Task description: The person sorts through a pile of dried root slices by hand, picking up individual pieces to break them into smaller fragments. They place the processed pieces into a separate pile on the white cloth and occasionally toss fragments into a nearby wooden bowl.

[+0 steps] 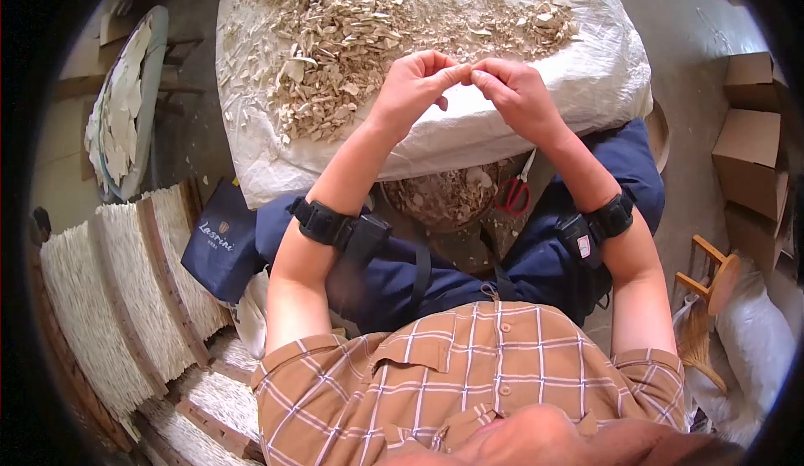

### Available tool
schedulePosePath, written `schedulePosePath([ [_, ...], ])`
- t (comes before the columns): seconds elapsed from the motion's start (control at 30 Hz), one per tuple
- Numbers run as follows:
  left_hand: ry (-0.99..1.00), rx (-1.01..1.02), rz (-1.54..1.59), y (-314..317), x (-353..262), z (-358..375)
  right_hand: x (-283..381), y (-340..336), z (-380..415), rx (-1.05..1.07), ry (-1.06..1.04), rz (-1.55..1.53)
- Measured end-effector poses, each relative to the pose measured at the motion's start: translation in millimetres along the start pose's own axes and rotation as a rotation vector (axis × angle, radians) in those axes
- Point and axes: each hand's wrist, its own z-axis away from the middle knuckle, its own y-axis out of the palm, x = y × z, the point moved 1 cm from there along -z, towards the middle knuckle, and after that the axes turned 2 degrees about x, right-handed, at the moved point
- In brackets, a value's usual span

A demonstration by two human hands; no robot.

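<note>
My left hand [417, 89] and my right hand [517, 96] meet over the near side of a table covered with a white sheet [310, 164]. Thumb and forefinger of each are pinched together, tips almost touching. Whatever sits between them is too small or hidden to make out. Beyond and to the left of the hands spreads a heap of pale, dry, chip-like pieces [335, 39]. A smaller pile of such flakes [548, 22] lies at the right. Below the table edge, between my knees, a round container [440, 219] holds more pieces, with red-handled scissors [512, 196] beside it.
On the left are racks of white strips [79, 273], a dark blue bag [219, 236] and a round tray [151, 97] bearing pale sheets. Cardboard boxes [745, 164], a wooden stool [722, 283] and white sacks [758, 324] stand on the right.
</note>
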Motion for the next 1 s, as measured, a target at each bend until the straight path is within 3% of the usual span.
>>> schedulePosePath([
  [0.1, 0.007, 0.048, -0.070, 0, -8, 5, 1, 0, 0, 0.037, 0.031, -0.030],
  [0.2, -0.092, 0.158, 0.228, -1, -8, 6, 12, -6, -3, 0.186, 0.474, -0.566],
  [0.23, -0.100, 0.205, 0.310, -1, -8, 6, 14, -7, -3, 0.181, 0.458, -0.558],
  [0.3, -0.116, 0.268, 0.454, 0, -7, 7, 9, -3, -2, 0.156, 0.540, -0.918],
  [0.33, -0.150, 0.236, 0.473, 5, -10, 8, 6, -2, -2, 0.153, 0.529, -0.913],
  [0.4, -0.125, 0.342, 0.589, 5, -7, 9, 0, 0, 0, 0.258, 0.507, -1.094],
  [0.53, -0.114, 0.369, 0.637, 7, -6, 9, 1, 0, 0, 0.257, 0.519, -1.150],
  [0.67, -0.149, 0.254, 0.675, 12, -9, 8, -3, 5, 1, 0.231, 0.567, -1.214],
  [0.73, -0.167, 0.146, 0.626, 9, -4, 3, -5, 9, -1, 0.068, 0.645, -1.239],
  [0.8, -0.156, 0.134, 0.643, 1, 5, -3, -4, 9, -1, 0.065, 0.660, -1.219],
  [0.87, -0.200, -0.032, 0.718, -7, 13, -8, -6, 8, -2, 0.039, 0.642, -1.246],
  [0.93, -0.146, 0.005, 0.750, -12, 18, -13, -8, 8, -2, 0.003, 0.641, -1.184],
  [1.0, -0.138, -0.114, 0.579, -7, 12, -14, -10, 6, -2, -0.040, 0.641, -1.123],
])
